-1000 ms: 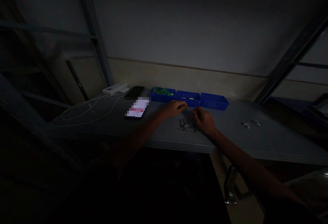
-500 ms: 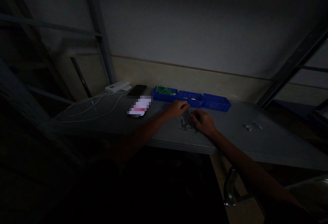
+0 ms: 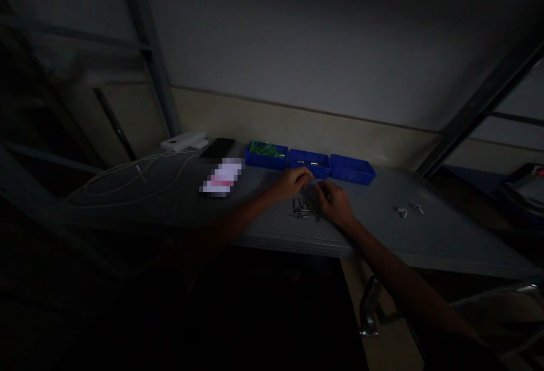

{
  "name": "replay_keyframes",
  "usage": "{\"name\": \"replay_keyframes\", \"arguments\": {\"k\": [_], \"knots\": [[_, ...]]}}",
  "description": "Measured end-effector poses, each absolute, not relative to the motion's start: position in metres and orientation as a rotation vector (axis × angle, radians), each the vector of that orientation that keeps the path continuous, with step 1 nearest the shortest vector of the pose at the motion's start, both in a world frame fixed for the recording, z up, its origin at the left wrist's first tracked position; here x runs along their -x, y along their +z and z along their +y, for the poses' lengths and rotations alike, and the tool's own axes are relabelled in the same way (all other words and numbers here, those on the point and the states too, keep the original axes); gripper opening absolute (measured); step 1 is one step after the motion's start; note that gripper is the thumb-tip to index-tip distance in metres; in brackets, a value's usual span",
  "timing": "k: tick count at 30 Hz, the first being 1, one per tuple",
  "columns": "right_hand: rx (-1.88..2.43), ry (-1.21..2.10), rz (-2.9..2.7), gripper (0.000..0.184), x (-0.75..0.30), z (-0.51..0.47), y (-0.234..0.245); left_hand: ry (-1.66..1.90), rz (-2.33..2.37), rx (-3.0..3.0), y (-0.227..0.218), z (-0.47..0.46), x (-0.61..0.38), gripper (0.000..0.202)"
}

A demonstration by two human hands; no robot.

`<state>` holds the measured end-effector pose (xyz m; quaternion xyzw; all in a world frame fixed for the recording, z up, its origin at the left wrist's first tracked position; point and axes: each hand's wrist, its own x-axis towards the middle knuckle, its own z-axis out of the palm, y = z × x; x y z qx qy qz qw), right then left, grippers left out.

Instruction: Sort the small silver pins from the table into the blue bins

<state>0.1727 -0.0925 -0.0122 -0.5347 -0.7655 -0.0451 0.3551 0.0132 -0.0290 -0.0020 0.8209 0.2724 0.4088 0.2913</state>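
My left hand [image 3: 292,183] is closed in a pinch on one end of a slim, shiny metal piece [image 3: 313,180]. Fingers of my right hand [image 3: 336,203] are closed around its other end, so the piece slants between the two hands. It is too small and dark to tell its exact kind. Just below the hands, a loose pile of slim metal pieces [image 3: 304,209] lies on the grey table [image 3: 263,221], partly beside my right fingers. Behind the hands stands a blue bin [image 3: 314,171] with a few shiny slim pieces in it.
To the left, another blue bin [image 3: 266,162] holds green items; a third blue bin [image 3: 352,173] stands right. A lit phone [image 3: 223,178], a dark phone [image 3: 218,148], a white device [image 3: 181,141] and white cables [image 3: 164,191] lie left. Small white items [image 3: 400,212] lie right.
The whole view has shifted a little, so things appear farther left. The piece between my hands has tilted from nearly upright to more slanted; both hands stay closed on it.
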Motion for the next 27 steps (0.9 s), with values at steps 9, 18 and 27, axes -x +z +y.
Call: {"name": "replay_keyframes", "arguments": {"k": [9,18,27], "knots": [[1.803,-0.427,-1.528,0.043,-0.243,-0.022,0.020,0.752,0.669,-2.704,-0.001,-0.064,-0.017,0.057],[1.635,-0.457,-1.725,0.037,-0.216,-0.019,-0.005,0.453,0.805,-2.967,-0.010,-0.079,-0.026,0.034],[1.332,-0.241,-1.868,0.027,-0.187,-0.040,0.006,0.549,0.947,-2.830,-0.004,-0.055,-0.012,0.025]]}}
